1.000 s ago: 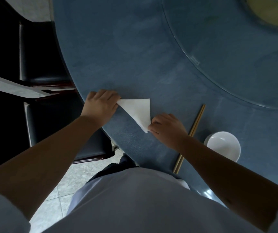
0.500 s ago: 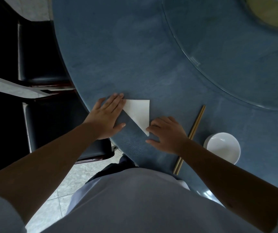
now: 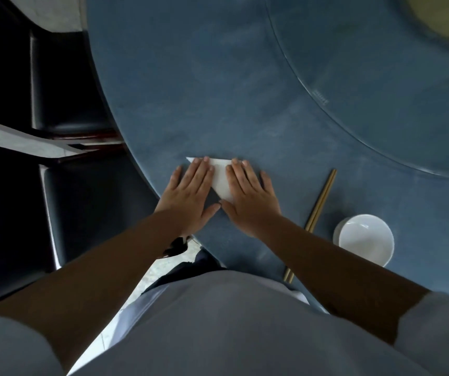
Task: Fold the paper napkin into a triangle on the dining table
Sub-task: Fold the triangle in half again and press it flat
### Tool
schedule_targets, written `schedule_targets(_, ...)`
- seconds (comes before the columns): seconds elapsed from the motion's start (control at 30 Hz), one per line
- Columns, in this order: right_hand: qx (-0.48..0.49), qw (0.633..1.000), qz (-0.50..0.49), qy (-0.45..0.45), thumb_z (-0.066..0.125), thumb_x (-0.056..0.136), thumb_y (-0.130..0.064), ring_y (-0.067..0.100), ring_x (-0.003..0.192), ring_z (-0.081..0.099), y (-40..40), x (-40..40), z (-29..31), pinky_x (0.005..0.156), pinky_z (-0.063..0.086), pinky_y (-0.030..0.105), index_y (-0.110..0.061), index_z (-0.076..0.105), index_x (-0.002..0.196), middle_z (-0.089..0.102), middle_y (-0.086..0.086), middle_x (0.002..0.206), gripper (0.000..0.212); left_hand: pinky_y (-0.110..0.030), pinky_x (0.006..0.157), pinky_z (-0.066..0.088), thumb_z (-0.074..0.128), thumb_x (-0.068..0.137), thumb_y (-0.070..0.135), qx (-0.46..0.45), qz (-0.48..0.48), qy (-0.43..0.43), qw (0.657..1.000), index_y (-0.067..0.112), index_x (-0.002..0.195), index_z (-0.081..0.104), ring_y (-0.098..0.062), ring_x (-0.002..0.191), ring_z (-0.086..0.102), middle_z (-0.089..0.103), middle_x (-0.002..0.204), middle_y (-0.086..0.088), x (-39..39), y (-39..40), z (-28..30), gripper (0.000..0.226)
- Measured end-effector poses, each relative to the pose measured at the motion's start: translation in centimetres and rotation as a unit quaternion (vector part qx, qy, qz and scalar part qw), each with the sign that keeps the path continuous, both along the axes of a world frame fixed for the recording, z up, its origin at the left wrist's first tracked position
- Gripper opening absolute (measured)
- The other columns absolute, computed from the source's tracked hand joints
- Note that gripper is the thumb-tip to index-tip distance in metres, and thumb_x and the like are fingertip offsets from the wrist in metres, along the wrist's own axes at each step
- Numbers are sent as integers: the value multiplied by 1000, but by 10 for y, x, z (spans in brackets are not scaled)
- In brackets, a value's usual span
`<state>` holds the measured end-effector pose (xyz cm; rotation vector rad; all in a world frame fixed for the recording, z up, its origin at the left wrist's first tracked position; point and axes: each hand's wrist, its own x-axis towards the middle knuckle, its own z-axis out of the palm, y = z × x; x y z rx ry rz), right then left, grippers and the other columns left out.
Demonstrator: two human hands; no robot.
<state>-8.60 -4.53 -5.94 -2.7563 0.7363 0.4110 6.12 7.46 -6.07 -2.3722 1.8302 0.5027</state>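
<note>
A white paper napkin (image 3: pixel 221 180), folded into a triangle, lies flat on the blue round dining table (image 3: pixel 218 90) near its front edge. My left hand (image 3: pixel 191 191) rests flat on the napkin's left part, fingers straight and together. My right hand (image 3: pixel 247 194) lies flat on its right part, palm down. The two thumbs nearly meet at the napkin's near tip. Only a strip between the hands and the far left corner of the napkin show.
A pair of golden chopsticks (image 3: pixel 319 204) lies to the right of my right hand. A white bowl (image 3: pixel 364 240) stands further right. A glass turntable (image 3: pixel 380 77) covers the table's far right. Black chairs (image 3: pixel 87 207) stand left of the table.
Both hands have opened out flat and slid onto the napkin from its two ends. The right hand went from curled fingers at the near tip to a flat palm.
</note>
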Motion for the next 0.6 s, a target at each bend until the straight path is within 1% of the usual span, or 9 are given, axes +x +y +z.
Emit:
schedule_targets(0.07, 1, 1000, 0, 10, 24, 91, -57, 24, 147, 10, 0, -7, -3, 113, 17, 53, -11, 9, 151, 15, 9, 161, 77, -54, 116, 15, 28, 91, 61, 7, 13, 1, 1000, 6, 151, 14, -31, 147, 12, 14, 161, -16, 5, 2, -1, 82)
schedule_targets(0.17, -5, 1000, -9, 12, 26, 89, -60, 25, 146, 13, 1, -19, -3, 112, 20, 54, -11, 13, 150, 19, 8, 160, 79, -57, 115, 17, 26, 90, 61, 14, 34, -2, 999, 7, 151, 9, -30, 148, 10, 11, 162, -13, 12, 2, -2, 83)
schedule_targets(0.23, -11, 1000, -8, 12, 27, 88, -64, 25, 146, 14, 1, -29, -3, 112, 18, 55, -11, 13, 151, 19, 8, 160, 84, -57, 115, 16, 26, 91, 62, 17, 37, -5, 999, 8, 151, 9, -30, 148, 9, 10, 162, -12, 16, 3, -1, 83)
schedule_targets(0.3, -19, 1000, -19, 11, 28, 86, -69, 25, 147, 14, 2, -36, -2, 113, 14, 54, -10, 13, 150, 19, 10, 160, 88, -57, 116, 14, 26, 90, 62, 13, 43, -8, 999, 8, 152, 7, -31, 148, 6, 6, 163, -11, 18, 5, 0, 84)
schedule_targets(0.37, -20, 999, -31, 3, 29, 85, -71, 24, 147, 10, 7, -38, 0, 114, 10, 53, -10, 12, 151, 16, 10, 161, 92, -53, 117, 6, 23, 91, 64, 3, 42, -6, 999, 9, 152, 1, -28, 149, -3, -4, 162, -8, 16, 5, 1, 85)
schedule_targets(0.43, -6, 1000, -1, -19, 30, 85, -71, 23, 148, 6, 15, -36, 2, 113, 10, 54, -10, 10, 152, 12, 9, 161, 93, -49, 117, 0, 18, 90, 64, -8, 18, 0, 1000, 11, 152, -6, -23, 148, -10, -11, 161, -5, 12, -1, 1, 84)
schedule_targets(0.47, 4, 999, 27, -28, 31, 86, -70, 23, 148, 4, 19, -35, 2, 113, 11, 55, -10, 9, 152, 11, 9, 161, 91, -48, 117, -2, 17, 90, 64, -8, 3, 5, 1000, 11, 151, -7, -22, 148, -10, -10, 161, -5, 11, -4, 1, 84)
schedule_targets(0.53, 17, 997, 69, -32, 32, 88, -68, 22, 148, 4, 27, -35, 2, 114, 12, 55, -9, 11, 152, 12, 10, 162, 89, -47, 119, -2, 16, 91, 64, 0, -16, 12, 1000, 10, 152, -6, -20, 148, -9, -7, 163, -7, 11, -10, 2, 84)
schedule_targets(0.6, 22, 997, 77, -19, 33, 89, -66, 21, 148, 2, 32, -42, 0, 115, 12, 55, -8, 11, 152, 9, 10, 161, 88, -47, 119, -1, 13, 91, 65, 12, -19, 6, 1000, 11, 151, -8, -19, 148, -9, -9, 163, -7, 16, -12, 0, 84)
